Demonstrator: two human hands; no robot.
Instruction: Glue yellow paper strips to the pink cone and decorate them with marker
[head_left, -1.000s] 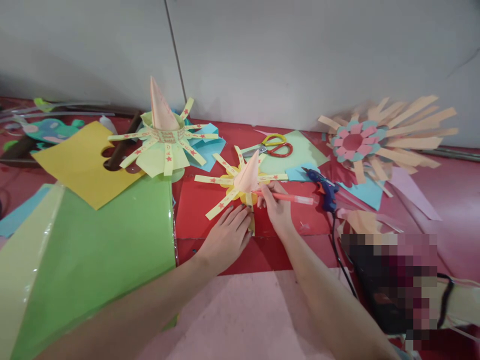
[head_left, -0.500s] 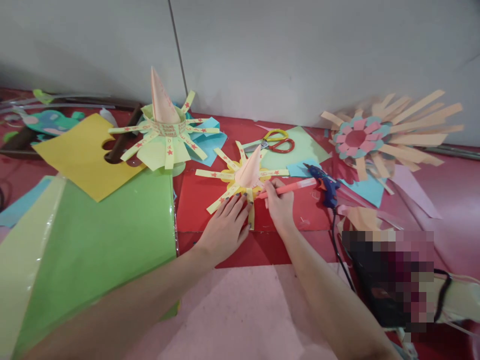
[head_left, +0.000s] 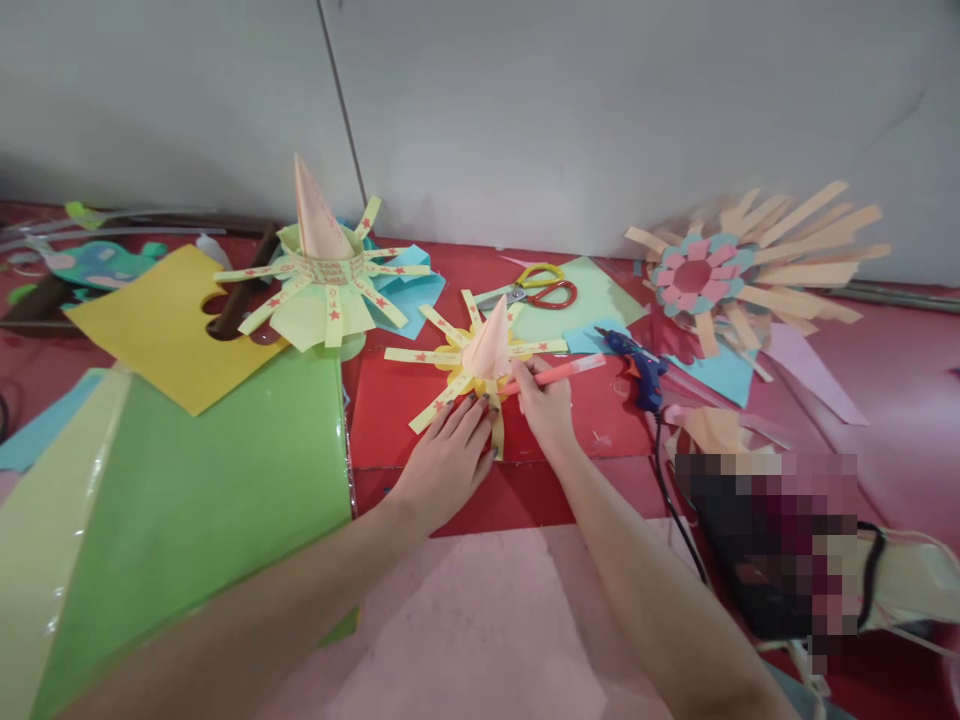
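Observation:
In the middle stands a paper craft, a pale pink paper cone (head_left: 487, 345) on a yellow scalloped base with yellow paper strips (head_left: 435, 408) spreading outward, marked with red stars. My left hand (head_left: 450, 455) lies flat over the near strips, fingers stretched out. My right hand (head_left: 545, 405) is closed around a pink-red pen (head_left: 577, 370), its tip low beside the cone's right side. Under the craft is a red sheet (head_left: 382, 405). What the pen tip touches is hidden by my fingers.
Behind the craft lie scissors (head_left: 536, 288); right of it, a blue glue gun (head_left: 637, 365) with its cord. A larger cone craft (head_left: 326, 265) stands back left near green sheets (head_left: 225, 470) and yellow paper (head_left: 165, 325). A fringed paper flower (head_left: 701, 280) leans against the wall.
The view has shifted slightly, moving most things a little left. My right hand and the pen have come closer to the cone. My left hand stays on the strips.

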